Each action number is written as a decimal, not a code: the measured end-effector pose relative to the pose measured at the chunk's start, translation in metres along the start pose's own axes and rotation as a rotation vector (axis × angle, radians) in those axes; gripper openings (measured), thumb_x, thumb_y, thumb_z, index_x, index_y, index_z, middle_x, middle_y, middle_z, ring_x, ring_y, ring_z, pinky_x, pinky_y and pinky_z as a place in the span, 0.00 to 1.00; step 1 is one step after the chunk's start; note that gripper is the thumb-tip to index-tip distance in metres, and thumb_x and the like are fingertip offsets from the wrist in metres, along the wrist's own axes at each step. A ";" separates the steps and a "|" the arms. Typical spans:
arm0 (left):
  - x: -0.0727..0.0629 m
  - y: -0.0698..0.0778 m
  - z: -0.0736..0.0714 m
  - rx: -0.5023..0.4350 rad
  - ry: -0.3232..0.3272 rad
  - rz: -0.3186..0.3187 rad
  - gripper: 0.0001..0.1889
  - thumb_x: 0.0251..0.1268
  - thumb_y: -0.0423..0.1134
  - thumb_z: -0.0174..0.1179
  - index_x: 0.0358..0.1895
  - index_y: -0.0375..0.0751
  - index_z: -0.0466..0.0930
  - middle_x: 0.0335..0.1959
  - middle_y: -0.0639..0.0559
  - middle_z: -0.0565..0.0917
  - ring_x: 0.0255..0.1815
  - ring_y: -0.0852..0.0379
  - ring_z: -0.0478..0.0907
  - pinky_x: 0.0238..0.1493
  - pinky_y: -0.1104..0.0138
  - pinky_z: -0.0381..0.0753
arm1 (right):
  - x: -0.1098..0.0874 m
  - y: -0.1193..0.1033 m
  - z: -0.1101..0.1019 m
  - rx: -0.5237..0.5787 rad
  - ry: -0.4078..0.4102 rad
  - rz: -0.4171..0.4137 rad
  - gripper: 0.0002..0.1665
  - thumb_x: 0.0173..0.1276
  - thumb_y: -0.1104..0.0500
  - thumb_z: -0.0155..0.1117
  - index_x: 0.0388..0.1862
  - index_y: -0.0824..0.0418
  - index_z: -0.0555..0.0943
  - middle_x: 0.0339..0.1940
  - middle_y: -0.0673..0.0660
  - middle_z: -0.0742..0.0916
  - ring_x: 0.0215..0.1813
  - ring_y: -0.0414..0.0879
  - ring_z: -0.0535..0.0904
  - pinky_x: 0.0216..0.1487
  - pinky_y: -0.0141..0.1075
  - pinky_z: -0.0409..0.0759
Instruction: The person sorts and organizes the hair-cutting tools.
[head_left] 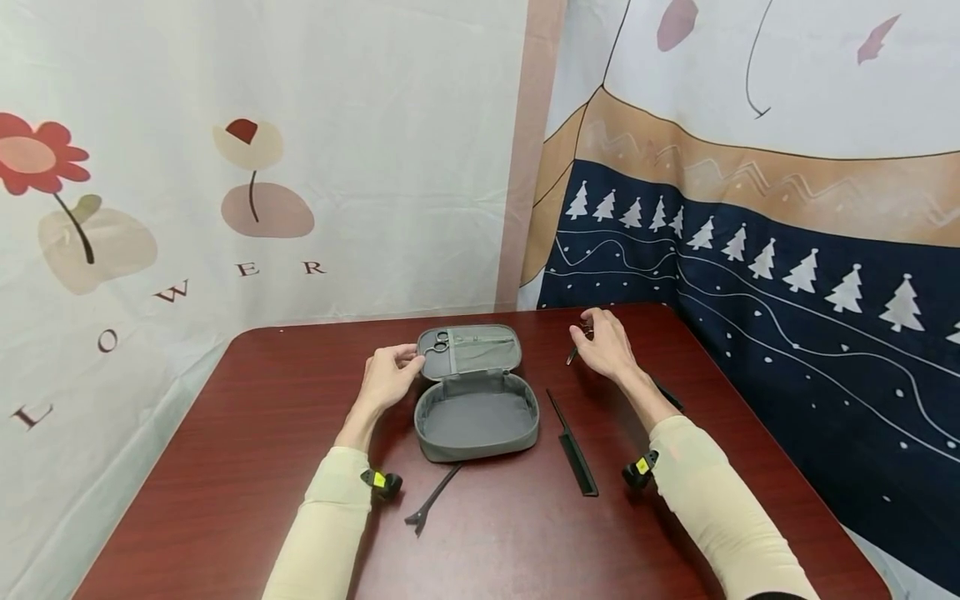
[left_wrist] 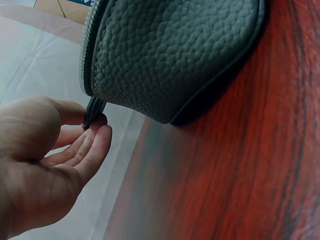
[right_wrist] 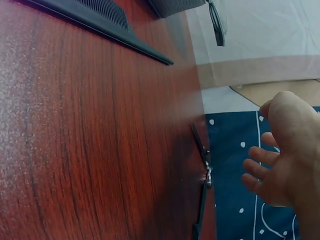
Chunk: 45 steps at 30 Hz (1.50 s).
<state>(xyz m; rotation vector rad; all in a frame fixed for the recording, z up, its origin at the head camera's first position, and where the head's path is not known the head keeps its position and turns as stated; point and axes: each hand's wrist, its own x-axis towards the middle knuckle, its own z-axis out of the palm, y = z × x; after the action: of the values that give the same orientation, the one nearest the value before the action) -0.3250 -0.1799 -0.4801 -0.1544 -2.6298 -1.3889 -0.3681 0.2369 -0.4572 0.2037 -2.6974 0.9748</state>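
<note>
An unzipped grey case (head_left: 476, 417) stands on the table with its lid (head_left: 480, 350) folded back; in the lid's pocket sits a pair of scissors (head_left: 437, 342). At the lid's left edge, my left hand (head_left: 386, 379) pinches its dark rim between thumb and fingers, as the left wrist view shows. At the back right, my right hand (head_left: 606, 346) hovers over a slim dark tool with a metal part (right_wrist: 208, 172), whose kind I cannot tell. In the right wrist view the fingers are loosely bent and apart from that tool.
Right of the case lies a black tail comb (head_left: 576, 458). A dark hair clip (head_left: 431, 505) lies in front of the case. Partly hidden by my right forearm is another dark object (head_left: 669, 395). Patterned curtains (head_left: 787, 317) hang behind and beside the table.
</note>
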 end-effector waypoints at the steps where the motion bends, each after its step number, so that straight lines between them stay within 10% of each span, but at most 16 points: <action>1: 0.000 -0.001 0.000 0.001 -0.009 -0.003 0.24 0.85 0.42 0.64 0.75 0.33 0.83 0.66 0.31 0.91 0.57 0.38 0.95 0.68 0.44 0.90 | 0.001 0.002 0.000 -0.002 -0.004 0.014 0.29 0.87 0.50 0.61 0.74 0.70 0.78 0.66 0.70 0.83 0.68 0.67 0.81 0.74 0.62 0.79; 45: -0.003 -0.007 0.000 -0.033 -0.122 -0.115 0.22 0.87 0.42 0.61 0.73 0.32 0.84 0.55 0.34 0.95 0.52 0.44 0.97 0.50 0.62 0.92 | 0.037 -0.004 0.029 -0.241 -0.104 0.302 0.41 0.84 0.42 0.60 0.75 0.77 0.75 0.73 0.78 0.81 0.74 0.74 0.80 0.78 0.65 0.81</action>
<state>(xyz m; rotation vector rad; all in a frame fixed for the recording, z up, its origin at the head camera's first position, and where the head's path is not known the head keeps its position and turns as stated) -0.3231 -0.1838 -0.4859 -0.0954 -2.7555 -1.5045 -0.4084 0.2131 -0.4654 -0.2115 -2.9681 0.7178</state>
